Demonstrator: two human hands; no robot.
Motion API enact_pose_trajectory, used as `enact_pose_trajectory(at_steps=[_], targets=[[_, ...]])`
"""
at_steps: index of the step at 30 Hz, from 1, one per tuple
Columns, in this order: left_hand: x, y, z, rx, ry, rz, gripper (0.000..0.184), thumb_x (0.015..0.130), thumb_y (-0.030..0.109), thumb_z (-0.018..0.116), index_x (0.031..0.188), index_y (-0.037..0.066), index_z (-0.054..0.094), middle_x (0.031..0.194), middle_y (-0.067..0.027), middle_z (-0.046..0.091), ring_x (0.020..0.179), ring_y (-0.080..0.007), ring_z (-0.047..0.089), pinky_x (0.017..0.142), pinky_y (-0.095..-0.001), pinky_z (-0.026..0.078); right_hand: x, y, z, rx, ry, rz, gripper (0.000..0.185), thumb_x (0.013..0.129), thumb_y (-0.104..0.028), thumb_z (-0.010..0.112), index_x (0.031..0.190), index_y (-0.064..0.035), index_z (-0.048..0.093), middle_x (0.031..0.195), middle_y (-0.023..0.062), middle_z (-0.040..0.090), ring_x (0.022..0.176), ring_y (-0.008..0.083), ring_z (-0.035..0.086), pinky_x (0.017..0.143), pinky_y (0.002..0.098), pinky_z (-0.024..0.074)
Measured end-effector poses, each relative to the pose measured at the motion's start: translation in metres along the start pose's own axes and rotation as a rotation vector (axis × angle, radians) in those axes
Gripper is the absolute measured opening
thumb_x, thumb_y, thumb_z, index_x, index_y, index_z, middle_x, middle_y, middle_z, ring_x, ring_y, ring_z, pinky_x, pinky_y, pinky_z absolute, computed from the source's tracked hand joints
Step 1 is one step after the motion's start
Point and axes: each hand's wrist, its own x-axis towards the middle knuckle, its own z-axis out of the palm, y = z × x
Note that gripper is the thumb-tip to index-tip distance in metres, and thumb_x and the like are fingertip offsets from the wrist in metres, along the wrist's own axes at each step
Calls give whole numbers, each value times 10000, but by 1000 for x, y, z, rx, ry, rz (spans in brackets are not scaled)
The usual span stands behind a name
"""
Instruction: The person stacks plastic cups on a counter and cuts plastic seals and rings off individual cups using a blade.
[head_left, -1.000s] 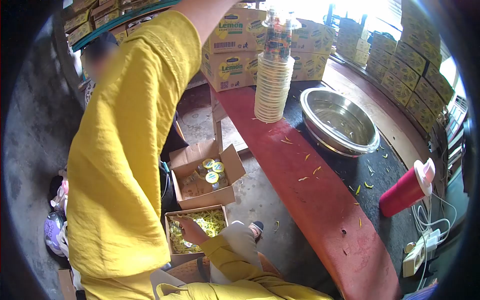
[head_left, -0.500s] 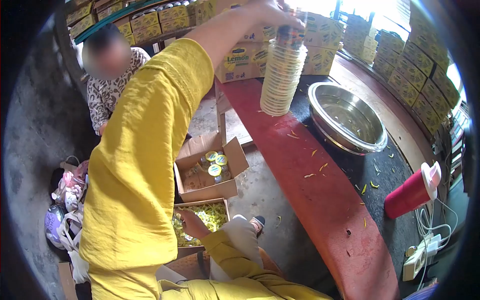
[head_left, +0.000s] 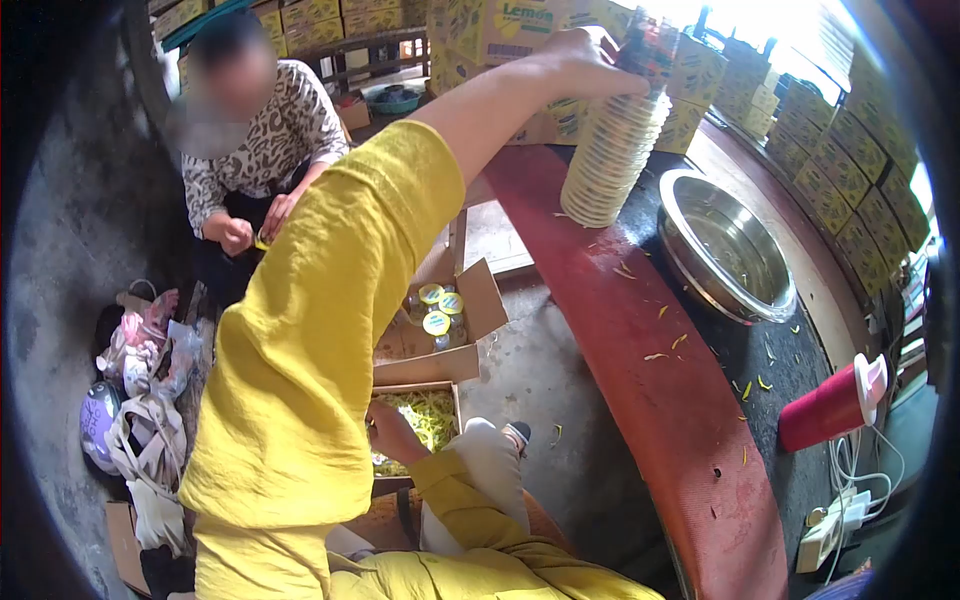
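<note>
My left hand [head_left: 592, 66] is at the upper part of a tall, leaning stack of clear cups [head_left: 612, 160], its fingers closed round it. The stack stands on the red strip of the bench [head_left: 600, 320]; darker printed cups [head_left: 650, 50] form its top. Low down, my right hand [head_left: 394, 432] is over an open carton with yellow-green shreds [head_left: 430, 415]. Its fingers look curled, partly hidden behind my left sleeve; what they hold cannot be made out. Beyond that carton, another open carton [head_left: 485, 300] holds several yellow-lidded cups [head_left: 436, 323].
A steel basin [head_left: 725, 245] and a red tumbler [head_left: 825, 408] stand on the bench, near a power strip [head_left: 830, 530]. Lemon cartons [head_left: 515, 30] are stacked behind. Another person [head_left: 265, 150] sits at left, above bags [head_left: 145, 430].
The view has turned left, bringing the other person into full sight. My left hand has come down into view at the cup stack, which leans more. My right hand stays at the shreds carton.
</note>
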Motion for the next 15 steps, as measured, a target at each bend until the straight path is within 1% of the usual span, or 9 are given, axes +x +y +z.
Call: enact_pose_trajectory(at_steps=[1, 3, 5, 7, 9, 10, 11, 13, 15], targets=[[-1, -3, 1, 10, 6, 7, 633, 572, 460, 709, 1010, 25, 571, 942, -106, 614, 855, -185, 593, 757, -273, 466, 1, 5, 1, 6, -6, -2, 427, 625, 50, 524, 1046, -14, 498, 823, 188, 542, 764, 362, 525, 667, 423, 429], [-14, 5, -8, 10, 37, 37, 604, 610, 430, 703, 1039, 29, 557, 940, -106, 606, 845, -178, 584, 733, -283, 467, 0, 20, 9, 29, -38, 7, 461, 616, 49, 537, 1070, -21, 503, 810, 182, 540, 757, 354, 525, 669, 415, 429], [-31, 21, -28, 15, 78, 41, 577, 648, 399, 696, 1067, 33, 543, 938, -105, 598, 835, -171, 574, 709, -294, 468, 1, 3, -2, -4, -48, 116, 511, 609, 69, 543, 1109, -32, 505, 811, 174, 545, 747, 345, 526, 668, 411, 428], [-52, 14, -41, 17, 118, 30, 551, 686, 369, 690, 1096, 38, 529, 936, -105, 591, 826, -163, 564, 686, -304, 470, -4, 15, 7, -13, 35, 35, 541, 610, 90, 542, 1133, -41, 502, 804, 166, 544, 731, 338, 529, 654, 411, 427], [-68, -21, -57, -30, 246, 314, 501, 702, 348, 686, 1061, 37, 528, 931, -91, 581, 842, -162, 563, 693, -308, 473, -4, 17, 9, -62, -36, 103, 535, 622, 97, 536, 1140, -30, 496, 796, 171, 545, 718, 332, 534, 645, 409, 427], [-75, -38, -65, -49, 306, 473, 476, 710, 337, 684, 1044, 37, 528, 929, -85, 577, 850, -161, 562, 697, -310, 474, -4, 14, 6, -140, -85, 148, 506, 632, 96, 531, 1126, -10, 502, 780, 178, 545, 712, 333, 538, 643, 404, 431], [-92, -50, -71, -5, 345, 399, 465, 713, 328, 688, 1033, 36, 521, 920, -77, 574, 853, -158, 563, 704, -303, 475, -5, 14, 6, -164, -97, 157, 484, 635, 99, 521, 1109, 4, 505, 776, 184, 545, 723, 337, 537, 648, 412, 432], [-136, -80, -80, 76, 413, 258, 444, 719, 311, 695, 1011, 34, 508, 903, -62, 568, 860, -151, 565, 718, -290, 476, -11, 19, 11, -199, -102, 152, 478, 635, 90, 514, 1104, 1, 506, 821, 185, 547, 737, 343, 535, 651, 418, 435], [-174, -129, -64, -341, 509, 60, 470, 716, 323, 703, 1025, 38, 492, 898, -56, 564, 833, -140, 571, 677, -272, 487, -14, 10, 7, -310, -174, 225, 488, 642, 75, 510, 1123, -10, 492, 849, 184, 537, 754, 347, 533, 657, 420, 438]])
